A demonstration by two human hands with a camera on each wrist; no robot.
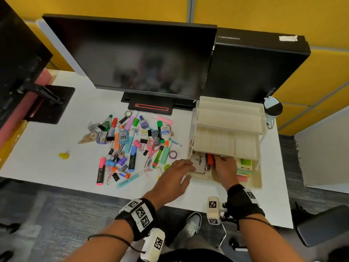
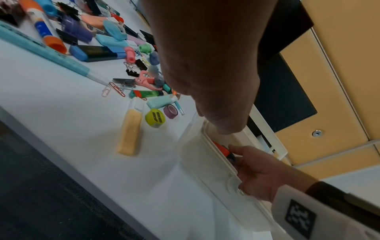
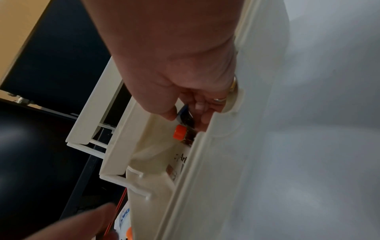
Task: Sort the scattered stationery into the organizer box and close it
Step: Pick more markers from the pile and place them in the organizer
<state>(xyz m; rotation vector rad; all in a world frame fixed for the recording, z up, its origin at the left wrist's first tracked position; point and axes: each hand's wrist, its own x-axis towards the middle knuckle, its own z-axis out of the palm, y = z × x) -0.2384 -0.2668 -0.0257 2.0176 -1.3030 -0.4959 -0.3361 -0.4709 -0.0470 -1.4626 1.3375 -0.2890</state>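
Two hands at organizer box (image 1: 227, 118), right hand (image 1: 224, 167) pinching orange marker (image 1: 210, 159)

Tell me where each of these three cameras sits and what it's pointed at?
Head: worn on the head, looking down at the desk, the stationery pile and the organizer box; both forearms, the left hand and the right hand show.
Left wrist: looks along the left hand toward the pile and box; the right hand also shows.
Right wrist: looks along the right hand into the box's bottom tray.
Shared: all three show the orange-capped marker that the right hand holds.
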